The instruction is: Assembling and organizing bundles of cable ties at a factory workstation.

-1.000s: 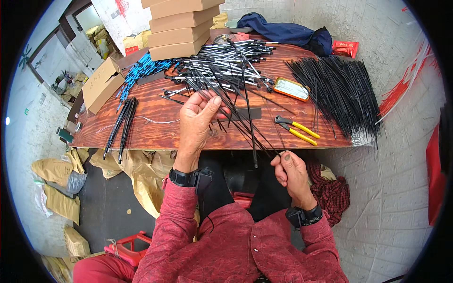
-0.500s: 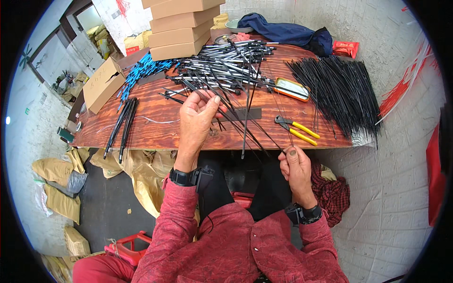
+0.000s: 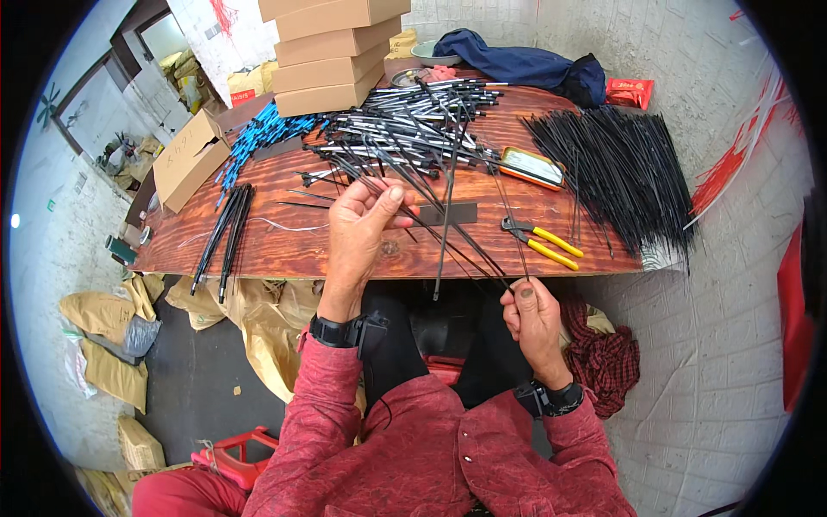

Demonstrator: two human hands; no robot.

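Far left: two thin bundles of black rods (image 3: 215, 241) poke over the bench's front edge. Blue-sleeved rods (image 3: 258, 133) lie behind them on the bench (image 3: 301, 246).

Left hand (image 3: 363, 220) pinches a loose fan of slim black rods (image 3: 444, 237), thumb over fingers. Fan is up in front of the bench edge, strung between both hands, tips splayed.

Handling, my read: very light, springy lengthwise, whippy at the thin ends, smooth enough to slide on each other. Bend risk more than break risk. Best hold is mid-bundle, near the left hand's pinch; a tip grip gives little control.

Right hand (image 3: 534, 314) pinches lower thin ends between thumb and fingers; can't tell how many.

Yellow-handled pincers (image 3: 553, 238) sit just above the right hand, unheld. Far right: big pile of black rods (image 3: 616, 172).
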